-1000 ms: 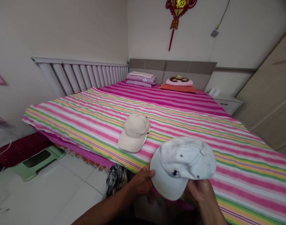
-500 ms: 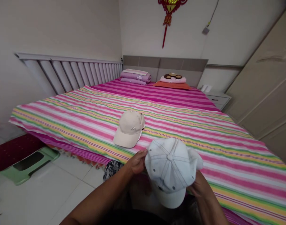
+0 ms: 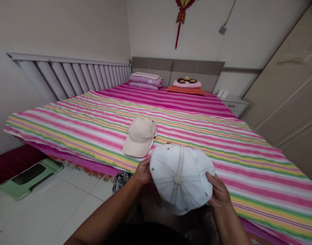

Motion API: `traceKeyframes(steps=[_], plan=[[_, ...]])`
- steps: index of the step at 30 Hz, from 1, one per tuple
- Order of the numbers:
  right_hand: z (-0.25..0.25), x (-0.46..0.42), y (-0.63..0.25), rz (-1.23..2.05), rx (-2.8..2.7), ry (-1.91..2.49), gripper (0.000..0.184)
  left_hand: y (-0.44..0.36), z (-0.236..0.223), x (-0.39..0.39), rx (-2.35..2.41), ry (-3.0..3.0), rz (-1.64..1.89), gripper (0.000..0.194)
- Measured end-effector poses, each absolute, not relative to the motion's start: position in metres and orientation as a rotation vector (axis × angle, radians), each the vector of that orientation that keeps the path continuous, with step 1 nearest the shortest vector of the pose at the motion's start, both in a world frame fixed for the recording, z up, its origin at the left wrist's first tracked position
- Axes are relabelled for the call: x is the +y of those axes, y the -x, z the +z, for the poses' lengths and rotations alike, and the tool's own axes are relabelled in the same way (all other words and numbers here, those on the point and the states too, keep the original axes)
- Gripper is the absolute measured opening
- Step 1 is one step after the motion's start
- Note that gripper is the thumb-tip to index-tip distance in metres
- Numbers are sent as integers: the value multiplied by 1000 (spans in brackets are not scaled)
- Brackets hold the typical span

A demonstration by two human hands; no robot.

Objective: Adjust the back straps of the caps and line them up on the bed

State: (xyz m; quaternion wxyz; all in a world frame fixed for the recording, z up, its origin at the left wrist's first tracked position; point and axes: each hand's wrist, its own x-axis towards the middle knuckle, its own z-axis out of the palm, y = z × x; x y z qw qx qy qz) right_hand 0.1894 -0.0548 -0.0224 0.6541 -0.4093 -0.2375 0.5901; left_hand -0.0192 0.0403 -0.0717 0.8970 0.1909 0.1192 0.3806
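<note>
A pale blue-white baseball cap [image 3: 183,177] is held between my two hands above the bed's near edge, its button and radiating seams facing me. My left hand [image 3: 143,170] grips its left rim. On the opposite side, my right hand [image 3: 218,191] pinches the rim, thumb on the outer cloth and the other fingers partly hidden underneath. Most of the brim is out of sight below the crown. Just beyond my left hand, a beige baseball cap [image 3: 140,136] with a small striped logo lies on the striped sheet [image 3: 94,129], brim toward me.
Folded purple bedding [image 3: 145,81] and a pink bundle with a bear face [image 3: 187,83] lie by the headboard [image 3: 156,64]. A grey rail [image 3: 81,68] runs along the left side. A green plastic stool [image 3: 30,178] stands on the tiled floor. A nightstand [image 3: 235,105] is at the right.
The pale cap has tipped so its crown faces me and its brim has gone under. My right hand has moved up along its right rim. The beige cap stays on the sheet.
</note>
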Motion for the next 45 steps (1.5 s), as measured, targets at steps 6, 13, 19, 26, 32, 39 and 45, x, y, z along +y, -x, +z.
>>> traceKeyframes(steps=[6,13,19,26,32,39,45], plan=[[-27,-59,-195,1388,-578,921,43,27,-60,42,310,-416,889,21],[-28,-66,-205,1395,-600,964,33,25,-39,40,189,-585,877,17],[-24,-72,-209,1439,-669,1030,32,25,-27,33,258,-693,863,35],[-18,-81,-218,1467,-782,1002,37,29,0,30,301,-845,755,29],[1,-84,-209,1461,-880,1010,27,22,10,28,348,-912,745,30],[7,-89,-202,1510,-922,915,37,17,16,26,369,-948,759,27],[16,-95,-194,1476,-1036,865,16,15,21,23,334,-982,700,25]])
